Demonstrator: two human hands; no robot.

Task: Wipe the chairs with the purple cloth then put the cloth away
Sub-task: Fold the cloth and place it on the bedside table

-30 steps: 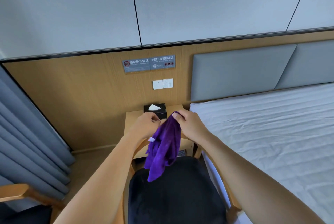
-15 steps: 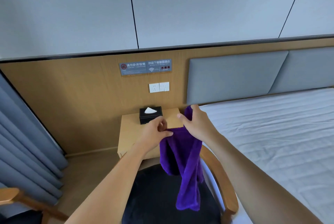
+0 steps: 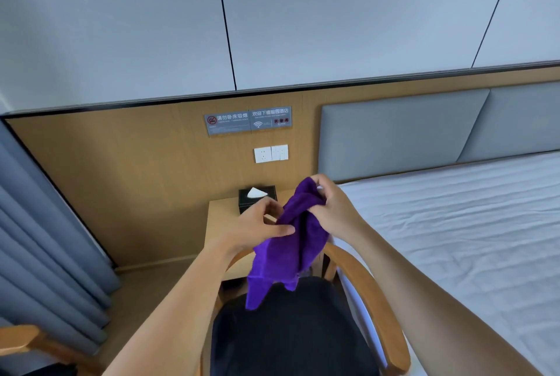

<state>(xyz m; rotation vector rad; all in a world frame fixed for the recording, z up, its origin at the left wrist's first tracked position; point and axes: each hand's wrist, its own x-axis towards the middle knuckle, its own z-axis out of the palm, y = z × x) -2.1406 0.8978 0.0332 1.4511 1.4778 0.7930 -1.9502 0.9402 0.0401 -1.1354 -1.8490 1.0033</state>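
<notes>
Far left: grey curtain (image 3: 45, 239); below it, the wooden arm of a second chair (image 3: 21, 342) at the frame's edge. Centre-left: left hand (image 3: 253, 225) raised, fingers (image 3: 281, 229) curled, pinching the left edge of the cloth (image 3: 291, 248). Behind the hand, a desk (image 3: 221, 224) against the wood panel carries a black tissue box (image 3: 257, 197). Cloth purple, bunched, held in the air between both hands; its lower corners hang over the black seat of the chair (image 3: 291, 339), contact with seat unclear. Right hand (image 3: 331, 209) sits higher, fingers closed round the cloth's top bunch. Far right: bed (image 3: 454, 224), white sheet, just beside the chair.
</notes>
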